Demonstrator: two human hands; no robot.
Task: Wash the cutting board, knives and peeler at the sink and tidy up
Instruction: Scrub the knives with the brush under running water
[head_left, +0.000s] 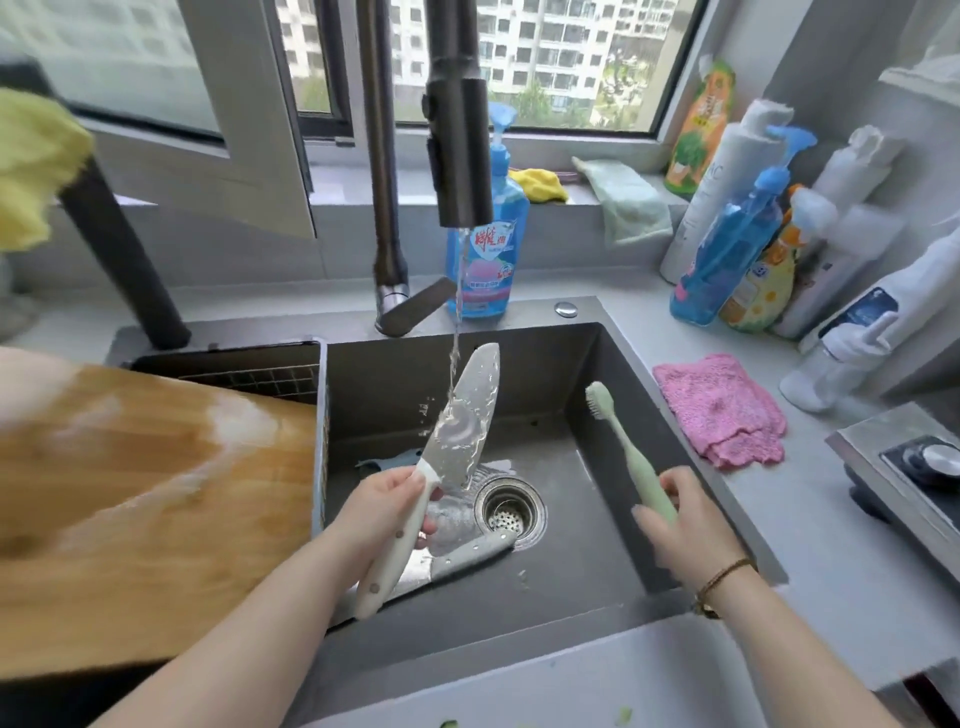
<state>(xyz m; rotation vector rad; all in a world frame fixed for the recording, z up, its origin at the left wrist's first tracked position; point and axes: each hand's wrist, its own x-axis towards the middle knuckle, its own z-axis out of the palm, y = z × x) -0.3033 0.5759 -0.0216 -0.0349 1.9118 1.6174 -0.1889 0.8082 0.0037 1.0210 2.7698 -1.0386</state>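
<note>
Left hand (382, 501) grips the knife (457, 431) over the sink (623, 545), blade under running water. Right hand (685, 525) grips a brush (631, 452). Board (145, 493) lies left.

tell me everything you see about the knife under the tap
The knife has a broad, speckled grey blade with a rounded tip and a pale cream handle with two dark rivets. The left hand grips the handle just below the blade, holding it tilted, tip up, over the sink. The water stream strikes the blade. The green brush in the right hand is apart from it.
</note>
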